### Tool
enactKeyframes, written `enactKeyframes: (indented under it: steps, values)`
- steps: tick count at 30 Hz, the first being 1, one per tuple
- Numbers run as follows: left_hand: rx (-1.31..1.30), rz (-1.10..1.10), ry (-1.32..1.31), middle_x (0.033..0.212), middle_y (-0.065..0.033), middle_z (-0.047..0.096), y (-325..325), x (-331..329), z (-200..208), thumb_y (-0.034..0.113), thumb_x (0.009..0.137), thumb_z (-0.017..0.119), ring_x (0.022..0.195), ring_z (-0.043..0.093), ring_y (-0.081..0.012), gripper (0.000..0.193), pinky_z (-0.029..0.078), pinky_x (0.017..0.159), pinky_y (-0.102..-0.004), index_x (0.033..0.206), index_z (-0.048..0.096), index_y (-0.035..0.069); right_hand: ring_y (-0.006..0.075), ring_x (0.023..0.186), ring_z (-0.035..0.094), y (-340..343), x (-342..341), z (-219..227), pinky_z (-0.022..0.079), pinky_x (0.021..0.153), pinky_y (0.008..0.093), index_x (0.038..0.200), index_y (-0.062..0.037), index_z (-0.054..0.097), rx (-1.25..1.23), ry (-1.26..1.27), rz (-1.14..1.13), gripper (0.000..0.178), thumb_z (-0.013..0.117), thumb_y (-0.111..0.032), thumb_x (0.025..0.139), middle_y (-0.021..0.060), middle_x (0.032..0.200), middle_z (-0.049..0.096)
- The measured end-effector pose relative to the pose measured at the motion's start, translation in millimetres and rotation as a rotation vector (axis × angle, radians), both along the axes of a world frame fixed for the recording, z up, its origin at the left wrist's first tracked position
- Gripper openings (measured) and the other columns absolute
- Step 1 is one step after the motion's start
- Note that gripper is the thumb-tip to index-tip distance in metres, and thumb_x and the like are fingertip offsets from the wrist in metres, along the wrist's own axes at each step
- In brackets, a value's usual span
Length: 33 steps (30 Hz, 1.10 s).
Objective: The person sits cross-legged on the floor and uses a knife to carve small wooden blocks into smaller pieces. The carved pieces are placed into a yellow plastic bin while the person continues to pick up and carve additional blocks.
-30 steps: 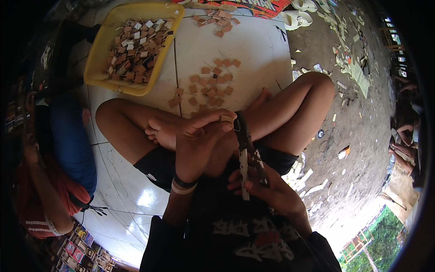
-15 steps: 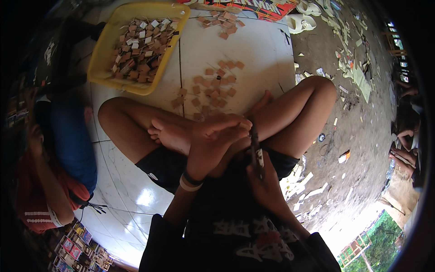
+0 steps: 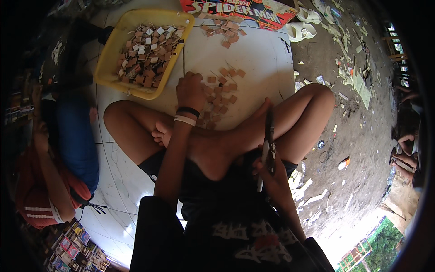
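My left hand (image 3: 190, 93), with a dark and a light band at its wrist, is over the pale tiled floor, at the left edge of a scattered group of small brown square pieces (image 3: 217, 97) on thin sticks. Its fingers are bent downward and look closed; their tips and anything in them are hidden. Close to my lap, my right hand (image 3: 272, 177) is closed around a long, narrow dark tool (image 3: 270, 129), held upright with its far end beyond my fingers. The tool's exact kind is not clear.
Beyond my left knee stands a yellow plastic tub (image 3: 100, 68) full of similar brown and white squares. Another brown heap (image 3: 226, 31) lies near a red printed board (image 3: 267, 13). White clogs (image 3: 301, 31) stand at the tile edge. Scraps litter the dirt floor. Another person (image 3: 74, 145) sits at left.
My left hand has moved from beside the tool, forward and left to the scattered squares. My right hand has shifted slightly right, still holding the tool, which now points more upright.
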<state>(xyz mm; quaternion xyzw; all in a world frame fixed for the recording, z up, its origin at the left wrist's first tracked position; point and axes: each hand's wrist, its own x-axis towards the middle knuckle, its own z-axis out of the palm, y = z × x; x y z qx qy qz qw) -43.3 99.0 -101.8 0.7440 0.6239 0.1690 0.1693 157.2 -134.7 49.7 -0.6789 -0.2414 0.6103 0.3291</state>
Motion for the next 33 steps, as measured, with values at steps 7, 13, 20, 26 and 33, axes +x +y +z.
enactKeyframes:
  steps: [7,13,20,26,33]
  values:
    - [-0.207,0.054,-0.226,0.096,-0.0138,0.071,-14.1,-6.4,17.1,0.003,0.088,0.072,0.090,0.072,-0.0362,0.011,0.056,0.079,-0.0483,0.094,0.063,0.004,0.0127,0.088,0.064,0.9,-4.7,-0.1,0.053,0.081,0.0287,0.153,-0.0055,0.045,0.033,-0.029,0.098,0.050,0.061,-0.008,0.106,0.0048,0.102,0.063]
    - [-0.028,-0.082,-0.623,0.099,-0.0110,0.075,-58.9,6.3,81.4,-0.007,0.087,0.075,0.092,0.077,-0.0203,0.025,0.059,0.086,-0.0317,0.110,0.071,0.002,0.0208,0.102,0.067,8.2,-11.3,6.0,0.052,0.093,0.0343,0.156,-0.0068,0.041,0.163,-0.158,0.249,0.058,0.062,-0.001,0.103,0.0111,0.107,0.067]
    - [-0.079,-0.022,-0.828,0.106,-0.0097,0.075,-92.5,20.4,114.7,-0.008,0.088,0.075,0.099,0.073,-0.0188,0.024,0.057,0.089,-0.0306,0.110,0.072,0.000,0.0200,0.105,0.066,18.1,-18.5,15.7,0.051,0.095,0.0331,0.157,-0.0061,0.039,0.137,-0.070,0.242,0.060,0.061,0.002,0.102,0.0110,0.109,0.067]
    - [-0.035,0.023,-0.884,0.103,-0.0119,0.073,-99.0,22.4,116.0,-0.009,0.086,0.074,0.095,0.073,-0.0232,0.022,0.056,0.085,-0.0329,0.107,0.071,-0.001,0.0179,0.104,0.065,18.6,-20.6,19.5,0.050,0.095,0.0319,0.157,-0.0049,0.039,0.121,-0.025,0.230,0.058,0.061,0.000,0.103,0.0101,0.109,0.067]
    - [-0.013,0.002,-0.848,0.101,-0.0121,0.073,-100.5,20.0,116.5,-0.009,0.086,0.074,0.094,0.073,-0.0243,0.021,0.056,0.085,-0.0338,0.105,0.071,-0.001,0.0175,0.104,0.065,17.2,-23.1,18.6,0.050,0.094,0.0317,0.157,-0.0037,0.039,0.107,-0.025,0.224,0.058,0.061,0.000,0.103,0.0103,0.108,0.067]
